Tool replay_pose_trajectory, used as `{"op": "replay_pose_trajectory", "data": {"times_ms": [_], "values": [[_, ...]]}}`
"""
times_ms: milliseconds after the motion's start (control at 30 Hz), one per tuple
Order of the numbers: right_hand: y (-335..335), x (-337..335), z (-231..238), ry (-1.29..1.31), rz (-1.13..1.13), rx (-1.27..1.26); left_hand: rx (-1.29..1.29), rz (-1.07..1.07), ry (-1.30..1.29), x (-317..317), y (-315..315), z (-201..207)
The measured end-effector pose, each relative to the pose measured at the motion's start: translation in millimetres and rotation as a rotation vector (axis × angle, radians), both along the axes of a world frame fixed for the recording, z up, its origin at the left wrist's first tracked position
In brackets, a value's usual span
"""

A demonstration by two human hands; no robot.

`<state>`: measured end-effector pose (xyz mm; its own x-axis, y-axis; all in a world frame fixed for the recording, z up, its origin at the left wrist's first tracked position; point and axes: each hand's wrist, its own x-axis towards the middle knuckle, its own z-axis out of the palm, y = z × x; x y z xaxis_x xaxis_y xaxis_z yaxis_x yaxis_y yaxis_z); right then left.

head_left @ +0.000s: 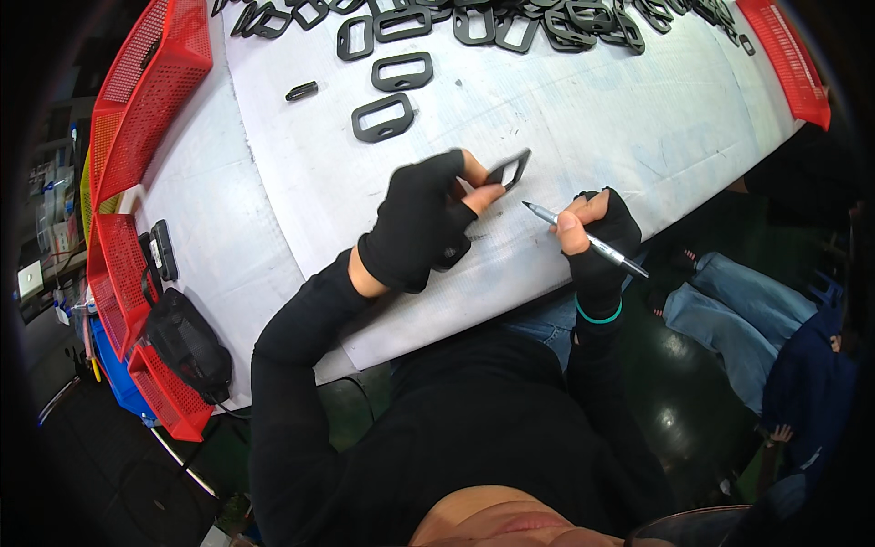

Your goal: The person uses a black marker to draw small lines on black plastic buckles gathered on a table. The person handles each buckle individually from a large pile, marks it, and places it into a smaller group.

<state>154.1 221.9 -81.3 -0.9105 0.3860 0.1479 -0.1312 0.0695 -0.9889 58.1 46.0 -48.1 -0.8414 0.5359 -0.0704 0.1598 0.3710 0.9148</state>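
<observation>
My left hand [424, 214], in a black fingerless glove, pinches a black rectangular plastic frame [520, 168] by one end and holds it tilted above the white-covered table. Just to its right, my right hand [597, 228], gloved the same way, grips a silver marker pen [609, 254]. The marker's dark tip points toward the frame but stands apart from it. Beyond my left hand, a similar loose frame [383, 118] lies flat, with another frame [402, 71] just behind it. A black marker cap [302, 90] rests to the left of these.
Many more black frames [583, 23] are heaped along the table's far side. Red perforated baskets [150, 100] line the left edge, and another red basket [786, 64] stands at far right. A black pouch [187, 342] and small black device [163, 251] lie at left. Another person [756, 328] is at right.
</observation>
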Motion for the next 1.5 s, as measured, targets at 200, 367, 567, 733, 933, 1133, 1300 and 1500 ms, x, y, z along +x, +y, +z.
{"op": "replay_pose_trajectory", "data": {"times_ms": [200,367,567,733,933,1133,1300,1500], "values": [[3.7,0.2,3.1,0.044,-0.006,-0.203,-0.029,-0.065,-0.456,-32.9,-13.4,22.2],[0.6,1.0,5.7,0.066,0.010,-0.197,-0.253,-0.439,-0.398,-58.6,-55.7,37.3],[1.1,1.3,5.8,0.059,-0.002,-0.136,-0.444,0.153,0.588,-68.9,-58.2,8.6],[0.4,1.1,5.4,0.081,0.010,-0.090,-0.387,0.134,0.572,-74.2,-62.9,-14.5],[-0.2,4.2,3.3,0.067,-0.007,-0.071,-0.185,0.048,0.239,-65.1,-55.7,0.1],[-8.2,1.1,16.8,0.015,-0.113,-0.195,0.027,0.019,-0.441,-36.2,-18.8,17.1],[-6.5,-1.0,11.4,-0.098,-0.130,-0.039,0.044,0.033,-0.217,-20.5,-9.0,4.3],[-8.6,-3.5,8.3,-0.090,-0.092,0.031,0.050,0.044,-0.102,-10.8,-4.4,-0.9]]}}
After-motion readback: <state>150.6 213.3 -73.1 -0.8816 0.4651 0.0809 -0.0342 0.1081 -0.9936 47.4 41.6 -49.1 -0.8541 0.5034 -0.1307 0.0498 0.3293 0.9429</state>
